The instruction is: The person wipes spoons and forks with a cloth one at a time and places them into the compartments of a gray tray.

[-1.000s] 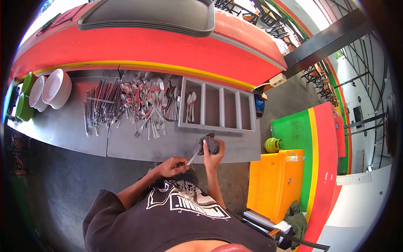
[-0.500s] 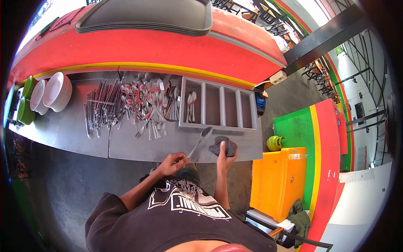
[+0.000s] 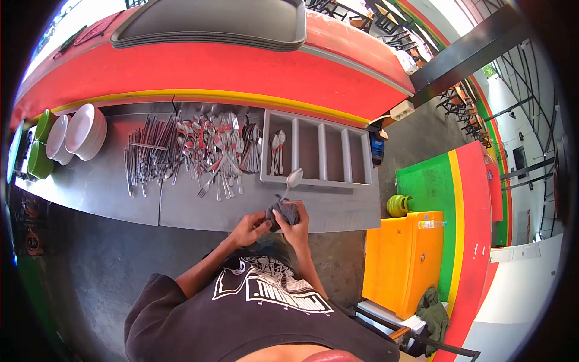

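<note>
My left hand [image 3: 249,230] is closed on the handle end of a metal spoon [image 3: 294,178], whose bowl points up toward the tray. My right hand [image 3: 296,225] presses a dark grey cloth [image 3: 289,211] around the spoon's handle, hiding most of it. Both hands are close together over the counter's near edge. Just beyond them sits a grey cutlery tray [image 3: 344,182] with long compartments. Several spoons [image 3: 277,151] lie in its leftmost compartment. Left of the tray is a loose pile of spoons and forks [image 3: 220,151].
Many thin metal utensils [image 3: 148,151] lie farther left on the steel counter [image 3: 199,211]. White bowls [image 3: 86,133] and green dishes [image 3: 40,158] are stacked at the far left. Dark serving trays [image 3: 211,30] rest on the red ledge. An orange cabinet [image 3: 395,259] stands at the right.
My right hand has brought the cloth left onto the spoon's handle, meeting my left hand. The spoon's bowl has shifted slightly upward.
</note>
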Tool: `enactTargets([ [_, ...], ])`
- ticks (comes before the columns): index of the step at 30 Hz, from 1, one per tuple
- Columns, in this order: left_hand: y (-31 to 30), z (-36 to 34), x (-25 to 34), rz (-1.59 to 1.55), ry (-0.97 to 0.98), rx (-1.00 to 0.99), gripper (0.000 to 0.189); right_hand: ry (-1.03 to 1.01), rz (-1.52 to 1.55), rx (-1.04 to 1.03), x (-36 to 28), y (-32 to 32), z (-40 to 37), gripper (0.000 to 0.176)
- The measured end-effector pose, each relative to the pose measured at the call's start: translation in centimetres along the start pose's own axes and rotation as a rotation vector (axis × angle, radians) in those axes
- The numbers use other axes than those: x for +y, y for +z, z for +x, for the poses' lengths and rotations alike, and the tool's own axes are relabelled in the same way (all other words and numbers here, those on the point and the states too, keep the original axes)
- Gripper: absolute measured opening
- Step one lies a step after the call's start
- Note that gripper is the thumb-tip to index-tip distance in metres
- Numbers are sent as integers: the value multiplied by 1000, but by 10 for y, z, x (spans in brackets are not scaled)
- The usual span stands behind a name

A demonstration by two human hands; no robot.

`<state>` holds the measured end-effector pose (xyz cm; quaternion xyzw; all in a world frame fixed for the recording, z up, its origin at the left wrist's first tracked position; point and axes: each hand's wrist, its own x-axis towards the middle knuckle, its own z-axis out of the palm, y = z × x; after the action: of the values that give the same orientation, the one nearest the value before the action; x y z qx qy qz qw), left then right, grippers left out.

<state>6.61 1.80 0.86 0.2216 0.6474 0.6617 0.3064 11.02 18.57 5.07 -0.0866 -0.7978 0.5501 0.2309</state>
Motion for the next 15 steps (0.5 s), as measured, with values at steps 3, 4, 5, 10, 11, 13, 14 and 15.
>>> enactTargets([
  [3, -3, -4, 17, 53, 27, -79, 22, 44, -23, 73, 7, -4, 2, 27],
  [4, -3, -6, 21, 49, 31, -100, 22, 63, -35, 103, 10, -6, 3, 27],
  [5, -3, -8, 23, 45, 35, -119, 22, 96, -14, 143, 13, -7, 4, 28],
  [10, -4, -20, 24, -24, -2, -237, 22, 50, -186, 372, 15, -18, 16, 29],
  [11, -4, -21, 25, -5, 12, -255, 22, 55, -213, 402, 18, -20, 16, 29],
  [13, -5, -22, 25, 27, 32, -274, 22, 61, -262, 444, 22, -25, 17, 29],
  [14, -6, -22, 24, 40, 39, -275, 22, 66, -264, 477, 24, -28, 17, 29],
  [15, -6, -23, 24, 54, 46, -275, 23, 71, -266, 509, 24, -31, 17, 29],
])
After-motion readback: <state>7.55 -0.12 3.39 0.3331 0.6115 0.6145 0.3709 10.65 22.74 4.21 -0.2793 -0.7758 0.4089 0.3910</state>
